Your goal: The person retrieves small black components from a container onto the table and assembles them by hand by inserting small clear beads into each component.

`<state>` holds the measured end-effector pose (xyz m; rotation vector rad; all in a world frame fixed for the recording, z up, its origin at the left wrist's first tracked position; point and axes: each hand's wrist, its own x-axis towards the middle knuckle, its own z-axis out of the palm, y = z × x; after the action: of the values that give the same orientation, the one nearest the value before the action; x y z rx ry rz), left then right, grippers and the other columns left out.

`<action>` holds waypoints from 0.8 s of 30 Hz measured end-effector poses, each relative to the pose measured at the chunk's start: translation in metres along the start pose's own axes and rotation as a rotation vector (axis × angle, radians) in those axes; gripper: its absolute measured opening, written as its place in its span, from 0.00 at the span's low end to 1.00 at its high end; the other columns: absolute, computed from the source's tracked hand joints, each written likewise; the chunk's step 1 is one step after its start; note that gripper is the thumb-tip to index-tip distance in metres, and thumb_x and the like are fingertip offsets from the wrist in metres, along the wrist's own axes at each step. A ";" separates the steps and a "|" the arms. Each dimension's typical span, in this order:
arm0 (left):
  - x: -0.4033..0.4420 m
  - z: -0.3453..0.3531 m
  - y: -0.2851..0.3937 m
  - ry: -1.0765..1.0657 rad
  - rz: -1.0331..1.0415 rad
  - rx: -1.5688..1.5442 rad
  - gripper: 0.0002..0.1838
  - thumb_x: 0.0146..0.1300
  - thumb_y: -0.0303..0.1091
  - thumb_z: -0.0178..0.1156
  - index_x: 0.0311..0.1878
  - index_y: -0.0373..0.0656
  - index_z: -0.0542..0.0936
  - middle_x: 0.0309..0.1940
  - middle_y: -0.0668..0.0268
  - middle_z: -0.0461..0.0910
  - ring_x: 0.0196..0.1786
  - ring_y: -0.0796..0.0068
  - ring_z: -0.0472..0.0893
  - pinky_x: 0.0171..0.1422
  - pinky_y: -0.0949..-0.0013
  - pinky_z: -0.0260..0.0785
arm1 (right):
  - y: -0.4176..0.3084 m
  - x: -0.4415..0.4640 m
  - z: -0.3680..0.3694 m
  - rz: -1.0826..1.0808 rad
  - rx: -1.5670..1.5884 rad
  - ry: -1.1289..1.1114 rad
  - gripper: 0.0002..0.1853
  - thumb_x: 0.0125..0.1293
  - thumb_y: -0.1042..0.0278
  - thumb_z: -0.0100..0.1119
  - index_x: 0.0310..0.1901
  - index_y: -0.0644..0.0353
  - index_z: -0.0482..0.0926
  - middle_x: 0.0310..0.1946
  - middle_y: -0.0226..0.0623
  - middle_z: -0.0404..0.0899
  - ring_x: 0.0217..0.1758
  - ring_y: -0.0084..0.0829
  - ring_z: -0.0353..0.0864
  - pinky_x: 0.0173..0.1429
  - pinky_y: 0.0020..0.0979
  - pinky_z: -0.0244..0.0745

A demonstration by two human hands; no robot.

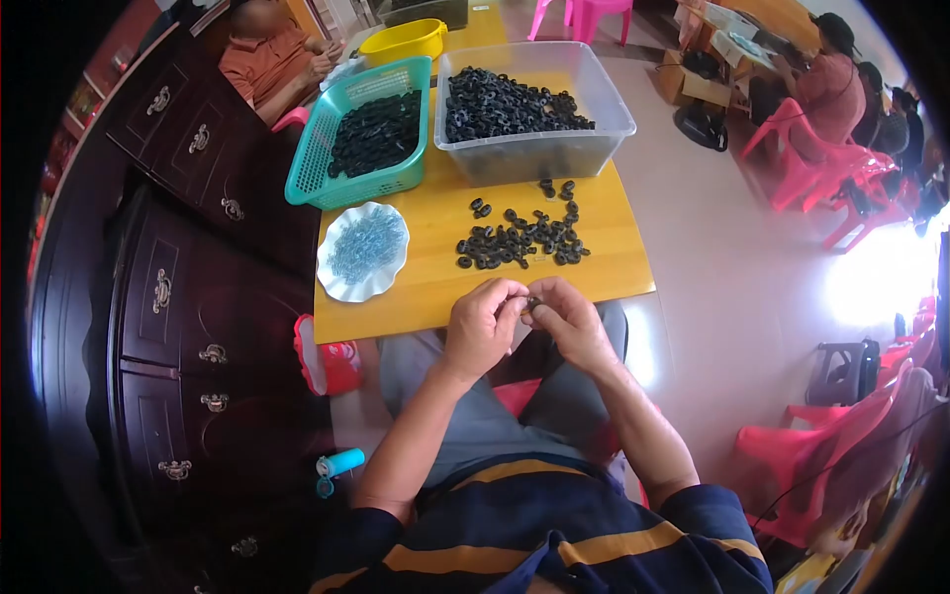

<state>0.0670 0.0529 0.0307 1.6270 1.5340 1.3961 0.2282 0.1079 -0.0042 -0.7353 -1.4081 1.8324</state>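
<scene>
My right hand (572, 325) pinches a small black ring-shaped part (535, 303) between thumb and fingers, just off the table's front edge. My left hand (484, 323) is closed close beside it, thumb against fingertips; whatever it grips is too small or hidden to name. Loose black ring-shaped parts (515, 243) lie spread on the yellow table (426, 287) beyond my hands. On the left sits a white scalloped plate (331, 280) holding a pile of thin, clear bluish pieces (366, 243).
A clear plastic bin (534, 158) of black parts and a green basket (381, 183) of dark pieces stand at the back, near a yellow basin (404, 42). Dark drawers (228, 267) flank the left. One person (272, 59) sits back left; others sit right among pink chairs (792, 148).
</scene>
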 end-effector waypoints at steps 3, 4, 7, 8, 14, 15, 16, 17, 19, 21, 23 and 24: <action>0.001 -0.001 0.002 -0.003 0.071 0.128 0.04 0.65 0.21 0.62 0.42 0.35 0.82 0.33 0.59 0.84 0.33 0.68 0.84 0.38 0.69 0.75 | 0.002 0.001 -0.005 -0.019 -0.024 -0.004 0.12 0.73 0.79 0.54 0.56 0.64 0.73 0.42 0.32 0.82 0.46 0.22 0.82 0.52 0.24 0.78; 0.001 -0.002 0.004 -0.009 0.084 0.191 0.04 0.64 0.20 0.63 0.41 0.35 0.82 0.34 0.58 0.84 0.35 0.65 0.84 0.39 0.68 0.75 | 0.001 0.000 -0.006 -0.020 -0.021 0.001 0.12 0.73 0.79 0.54 0.56 0.64 0.73 0.42 0.32 0.82 0.46 0.22 0.82 0.52 0.24 0.78; 0.000 -0.003 0.007 -0.032 0.064 0.150 0.03 0.64 0.20 0.63 0.40 0.35 0.82 0.34 0.58 0.84 0.36 0.63 0.84 0.40 0.67 0.75 | 0.000 -0.001 -0.008 -0.008 0.003 -0.024 0.12 0.72 0.81 0.55 0.56 0.67 0.73 0.42 0.35 0.82 0.44 0.21 0.83 0.50 0.24 0.79; 0.001 -0.004 0.007 -0.034 0.065 0.152 0.03 0.64 0.20 0.63 0.40 0.35 0.82 0.34 0.58 0.84 0.36 0.63 0.84 0.40 0.67 0.75 | -0.001 -0.001 -0.009 0.004 -0.031 -0.016 0.12 0.72 0.80 0.56 0.55 0.67 0.73 0.41 0.34 0.83 0.43 0.21 0.84 0.49 0.24 0.80; -0.001 -0.002 0.010 -0.012 0.040 0.093 0.06 0.66 0.22 0.61 0.44 0.35 0.84 0.35 0.58 0.83 0.37 0.63 0.84 0.42 0.67 0.75 | -0.003 0.002 -0.007 0.043 0.077 0.027 0.08 0.74 0.76 0.58 0.52 0.67 0.76 0.39 0.33 0.84 0.41 0.21 0.84 0.46 0.24 0.81; -0.002 0.002 0.013 0.016 0.058 0.084 0.07 0.67 0.22 0.61 0.45 0.35 0.84 0.36 0.58 0.83 0.37 0.64 0.84 0.42 0.68 0.75 | -0.001 0.002 -0.008 0.040 0.100 0.037 0.08 0.74 0.76 0.57 0.51 0.67 0.76 0.39 0.32 0.84 0.40 0.21 0.84 0.46 0.24 0.81; -0.003 0.004 0.011 0.014 0.082 0.145 0.08 0.67 0.22 0.60 0.46 0.35 0.85 0.37 0.57 0.83 0.38 0.63 0.84 0.43 0.67 0.76 | 0.001 0.002 -0.008 0.038 0.102 0.038 0.08 0.74 0.76 0.57 0.51 0.67 0.76 0.39 0.32 0.84 0.40 0.21 0.84 0.46 0.24 0.81; -0.002 0.006 0.007 0.012 0.084 0.147 0.08 0.67 0.22 0.60 0.46 0.35 0.85 0.37 0.57 0.83 0.38 0.63 0.84 0.43 0.67 0.76 | 0.004 0.003 -0.009 0.030 0.138 0.044 0.08 0.75 0.75 0.57 0.51 0.66 0.76 0.39 0.32 0.83 0.40 0.20 0.84 0.47 0.24 0.81; 0.001 0.010 0.004 0.059 0.326 0.275 0.11 0.70 0.24 0.59 0.52 0.37 0.83 0.37 0.59 0.81 0.34 0.66 0.84 0.39 0.64 0.77 | 0.004 0.004 -0.011 0.016 0.177 0.053 0.08 0.75 0.74 0.57 0.52 0.65 0.77 0.40 0.32 0.83 0.40 0.20 0.83 0.47 0.24 0.81; 0.003 0.011 0.011 0.056 0.256 0.204 0.13 0.70 0.24 0.58 0.55 0.38 0.82 0.38 0.58 0.82 0.38 0.64 0.84 0.42 0.63 0.77 | 0.001 0.004 -0.011 0.068 0.352 0.080 0.08 0.76 0.72 0.56 0.53 0.62 0.76 0.41 0.32 0.83 0.41 0.20 0.82 0.49 0.25 0.80; 0.007 0.014 0.007 0.083 0.104 0.088 0.18 0.69 0.25 0.57 0.61 0.40 0.79 0.41 0.57 0.82 0.41 0.57 0.84 0.46 0.63 0.77 | -0.004 0.003 -0.013 0.072 0.408 0.127 0.08 0.76 0.71 0.56 0.54 0.60 0.76 0.42 0.32 0.83 0.41 0.21 0.82 0.49 0.25 0.80; 0.010 0.016 -0.004 0.079 0.107 0.089 0.18 0.69 0.25 0.57 0.61 0.40 0.79 0.41 0.57 0.82 0.41 0.57 0.84 0.46 0.63 0.77 | -0.006 0.003 -0.013 0.081 0.464 0.173 0.09 0.77 0.70 0.56 0.54 0.59 0.75 0.43 0.32 0.83 0.41 0.21 0.82 0.50 0.26 0.80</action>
<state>0.0775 0.0675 0.0248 1.7496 1.5952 1.4839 0.2381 0.1187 -0.0017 -0.6936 -0.8081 2.0027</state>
